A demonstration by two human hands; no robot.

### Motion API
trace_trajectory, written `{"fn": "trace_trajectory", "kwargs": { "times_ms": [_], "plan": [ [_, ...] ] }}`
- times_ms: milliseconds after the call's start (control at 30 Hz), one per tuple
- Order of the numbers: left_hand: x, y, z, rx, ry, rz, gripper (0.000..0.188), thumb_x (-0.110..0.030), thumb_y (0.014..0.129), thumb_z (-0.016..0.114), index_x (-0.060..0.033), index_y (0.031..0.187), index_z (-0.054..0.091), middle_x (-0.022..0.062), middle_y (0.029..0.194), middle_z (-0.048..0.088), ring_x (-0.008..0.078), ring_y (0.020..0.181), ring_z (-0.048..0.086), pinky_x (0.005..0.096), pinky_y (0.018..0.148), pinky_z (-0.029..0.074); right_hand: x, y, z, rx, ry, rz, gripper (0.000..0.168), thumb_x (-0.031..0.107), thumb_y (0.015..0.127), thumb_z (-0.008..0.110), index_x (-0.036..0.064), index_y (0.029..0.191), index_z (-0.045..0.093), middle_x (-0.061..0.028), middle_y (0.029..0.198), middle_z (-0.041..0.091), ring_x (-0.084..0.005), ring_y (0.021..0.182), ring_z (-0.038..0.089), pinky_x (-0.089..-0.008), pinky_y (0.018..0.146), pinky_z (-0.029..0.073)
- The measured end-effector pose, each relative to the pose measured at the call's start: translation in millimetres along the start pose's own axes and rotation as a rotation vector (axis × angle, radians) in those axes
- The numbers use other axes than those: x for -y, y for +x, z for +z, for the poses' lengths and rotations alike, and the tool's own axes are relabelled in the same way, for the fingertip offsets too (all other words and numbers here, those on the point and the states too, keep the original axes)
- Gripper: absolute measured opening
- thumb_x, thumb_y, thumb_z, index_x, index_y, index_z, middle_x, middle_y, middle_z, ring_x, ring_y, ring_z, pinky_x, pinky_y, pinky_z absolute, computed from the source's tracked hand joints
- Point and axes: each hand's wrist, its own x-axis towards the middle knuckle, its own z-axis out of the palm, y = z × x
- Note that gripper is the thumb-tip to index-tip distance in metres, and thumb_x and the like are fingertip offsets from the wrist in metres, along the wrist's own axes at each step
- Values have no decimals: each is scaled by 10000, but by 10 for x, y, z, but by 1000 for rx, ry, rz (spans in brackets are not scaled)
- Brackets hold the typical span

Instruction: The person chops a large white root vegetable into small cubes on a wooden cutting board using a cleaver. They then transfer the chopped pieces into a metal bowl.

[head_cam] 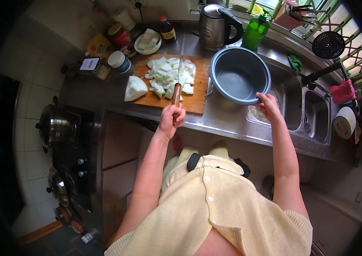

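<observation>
My left hand (170,119) is closed around the wooden handle of a kitchen knife (176,94), whose blade points away from me, seen nearly edge-on over a heap of pale, cut vegetable pieces (165,75). The pieces lie on a wooden cutting board (197,102), with a larger uncut wedge (136,88) at its left edge. To the right, my right hand (268,107) grips the near right rim of a deep grey-blue pot (240,75). This pot looks empty and is tilted towards me, between the board and the sink.
A double steel sink (291,112) lies right. Behind stand an electric kettle (214,28), a green pump bottle (255,30), a dark sauce bottle (167,30) and a white bowl (148,43) of pale pieces. A phone (89,64) and jars are left, above a stove (75,140) with a lidded pot (54,126).
</observation>
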Motion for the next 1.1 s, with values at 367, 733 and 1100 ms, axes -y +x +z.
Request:
{"fn": "trace_trajectory", "kwargs": {
  "times_ms": [367, 733, 1100],
  "plan": [
    [-102, 18, -110, 692, -433, -433, 205, -288, 837, 508, -110, 933, 479, 22, 562, 423, 134, 495, 358, 280, 487, 280, 277, -1178, 2278, 494, 427, -197, 354, 231, 1022, 572, 27, 1292, 468, -113, 1143, 652, -177, 1067, 623, -329, 893, 516],
    [-259, 451, -1145, -333, 1215, 699, 372, -63, 856, 683, -45, 1216, 587, 179, 1177, 553, 319, 1103, 551, 412, 963, 451, -308, -1557, 1927, -1, 39, -136, 169, 8, 875, 611, 28, 1037, 563, -9, 694, 541, -82, 523, 516, -246, 470, 438],
    [57, 1117, -1135, -484, 1467, 726, 1091, -471, 610, 901, -164, 1482, 322, 252, 1529, 170, 528, 1404, 185, 634, 1148, 208, -1572, -1719, 2366, -228, 110, 79, 147, 30, 897, 632, 42, 1015, 545, -5, 712, 550, -84, 496, 523, -248, 442, 438]
  ]
}}
